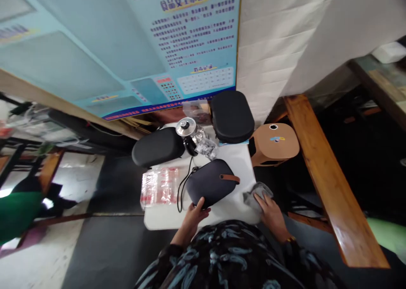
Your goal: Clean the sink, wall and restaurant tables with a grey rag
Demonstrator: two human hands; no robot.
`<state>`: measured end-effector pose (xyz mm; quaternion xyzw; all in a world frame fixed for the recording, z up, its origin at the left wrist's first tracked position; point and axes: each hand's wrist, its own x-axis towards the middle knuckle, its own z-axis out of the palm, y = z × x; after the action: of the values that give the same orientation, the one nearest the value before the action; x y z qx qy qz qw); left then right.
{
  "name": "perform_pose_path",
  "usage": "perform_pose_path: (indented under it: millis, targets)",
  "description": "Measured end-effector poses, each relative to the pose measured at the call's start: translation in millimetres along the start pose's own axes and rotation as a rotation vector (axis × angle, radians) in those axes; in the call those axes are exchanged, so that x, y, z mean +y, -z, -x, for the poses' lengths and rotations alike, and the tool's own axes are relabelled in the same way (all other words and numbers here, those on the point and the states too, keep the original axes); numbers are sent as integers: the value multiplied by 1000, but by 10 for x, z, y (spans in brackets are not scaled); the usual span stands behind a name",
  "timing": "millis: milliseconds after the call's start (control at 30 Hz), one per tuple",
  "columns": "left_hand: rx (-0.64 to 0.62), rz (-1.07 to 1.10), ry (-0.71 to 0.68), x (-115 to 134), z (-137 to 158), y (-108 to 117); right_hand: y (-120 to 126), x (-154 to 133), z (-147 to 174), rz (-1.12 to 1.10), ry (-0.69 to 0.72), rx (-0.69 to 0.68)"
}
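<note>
A dark, rounded zip case (212, 181) with a brown strap (229, 178) lies on the small white table (171, 221). My left hand (196, 216) holds its near edge, thumb on top and fingers below. A black cord (180, 191) loops beside the case's left end. At the table's right edge my right hand (269, 207) is closed on a crumpled grey cloth (257, 195), fingers pressed into it. The cloth is apart from the case.
Behind stand a glass kettle (187, 128) and two black cases, one left (158, 147), one right (233, 116). A clear plastic bag (160, 186) with red print lies left. A brown stool (276, 141) and a wooden bench (333, 179) are to the right; a poster (196, 35) hangs ahead.
</note>
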<state>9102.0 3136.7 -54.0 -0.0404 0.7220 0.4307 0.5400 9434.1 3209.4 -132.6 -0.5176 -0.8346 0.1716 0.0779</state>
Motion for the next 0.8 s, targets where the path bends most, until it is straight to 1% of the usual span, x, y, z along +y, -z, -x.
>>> perform_pose_path:
  millis: [67,133,200,267,333,400,467,533,600,667,733,800]
  targets:
    - [-47,-15,-11,9,13,-54,41,199,129,-31,43,38]
    - [-126,-59,-21,9,29,-72,90,337,79,-64,34,112]
    - [-217,-108,-31,-10,52,-32,82,338,-49,-70,50,137]
    - [-256,-131,-44,-56,83,82,-13,202,-142,-47,139,89]
    - [-230,-119,-46,-126,119,274,-178,1,-138,-4,209,60]
    - [-196,-93,-32,-218,150,545,-361,-186,-27,47,205,94]
    - [-156,-55,-5,-336,179,882,-515,-339,163,94,214,109]
    - [-103,-14,28,-485,208,1260,-632,-507,382,122,307,55]
    - [-37,28,60,-666,240,1644,-744,-771,560,129,440,-17]
    - [22,68,91,-863,273,2007,-886,-1180,635,105,572,-72]
    - [60,100,119,-1047,299,2335,-1068,-1736,571,46,692,-129]
    - [78,115,137,-1189,312,2628,-1267,-2392,388,-36,793,-215]
